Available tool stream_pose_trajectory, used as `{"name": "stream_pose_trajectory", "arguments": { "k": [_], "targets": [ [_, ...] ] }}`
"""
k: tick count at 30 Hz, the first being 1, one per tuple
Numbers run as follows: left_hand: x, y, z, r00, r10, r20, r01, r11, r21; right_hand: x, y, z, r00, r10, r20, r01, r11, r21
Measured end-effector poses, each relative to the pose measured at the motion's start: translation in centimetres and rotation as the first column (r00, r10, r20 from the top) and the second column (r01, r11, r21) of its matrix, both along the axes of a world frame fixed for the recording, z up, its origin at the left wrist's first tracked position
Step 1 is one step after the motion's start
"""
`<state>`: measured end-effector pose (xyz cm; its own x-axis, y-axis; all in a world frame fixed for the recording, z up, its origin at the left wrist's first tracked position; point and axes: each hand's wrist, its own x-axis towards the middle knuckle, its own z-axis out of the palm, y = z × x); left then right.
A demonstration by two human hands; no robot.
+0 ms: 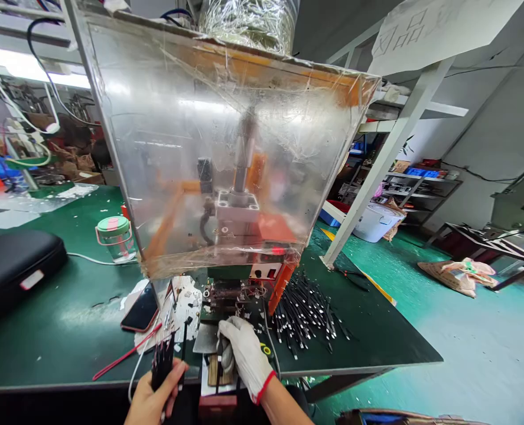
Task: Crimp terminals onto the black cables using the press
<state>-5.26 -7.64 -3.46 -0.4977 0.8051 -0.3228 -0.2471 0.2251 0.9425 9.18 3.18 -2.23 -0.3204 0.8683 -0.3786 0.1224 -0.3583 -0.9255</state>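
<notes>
My left hand (155, 395), bare, is closed around a bundle of thin black cable pieces (163, 357) that stick up near the table's front edge. My right hand (244, 351), in a white glove with a red cuff, is closed on one black cable piece (220, 360) and holds it at the base of a small press machine (230, 289). A clear plastic shield (226, 153) covers the machine's upper part. A pile of finished black cable pieces (306, 313) lies just right of the machine.
On the green table (67, 319) lie a phone (141, 310), a red strip (124, 356), a black case (13, 268) and a small jar with a green lid (114, 237). A white bucket (377, 221) and shelves stand at the right.
</notes>
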Motion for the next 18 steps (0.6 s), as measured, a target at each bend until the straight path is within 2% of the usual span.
{"name": "stream_pose_trajectory", "arguments": {
  "k": [5,8,10,14,18],
  "targets": [
    [-0.5,-0.3,-0.5,0.994,-0.102,-0.045,0.101,0.995,-0.022,0.0,0.0,0.1,1.000,0.005,-0.017,-0.005,1.000,-0.004],
    [-0.7,-0.3,-0.8,0.984,-0.155,-0.090,0.154,0.988,-0.016,0.2,-0.2,0.8,1.000,0.021,0.002,-0.021,1.000,-0.012],
    [-0.9,-0.2,-1.0,0.970,-0.207,-0.130,0.207,0.978,-0.018,0.5,-0.4,1.9,0.998,0.002,0.066,-0.004,1.000,0.030],
    [-1.0,0.2,-1.3,0.926,-0.302,-0.225,0.303,0.953,-0.030,1.4,-1.4,4.9,0.981,-0.069,0.180,0.022,0.968,0.250],
    [-0.7,0.3,-0.6,0.880,-0.337,-0.334,0.348,0.937,-0.028,1.8,-2.5,7.0,0.984,0.004,0.176,-0.064,0.940,0.335]
  ]
}}
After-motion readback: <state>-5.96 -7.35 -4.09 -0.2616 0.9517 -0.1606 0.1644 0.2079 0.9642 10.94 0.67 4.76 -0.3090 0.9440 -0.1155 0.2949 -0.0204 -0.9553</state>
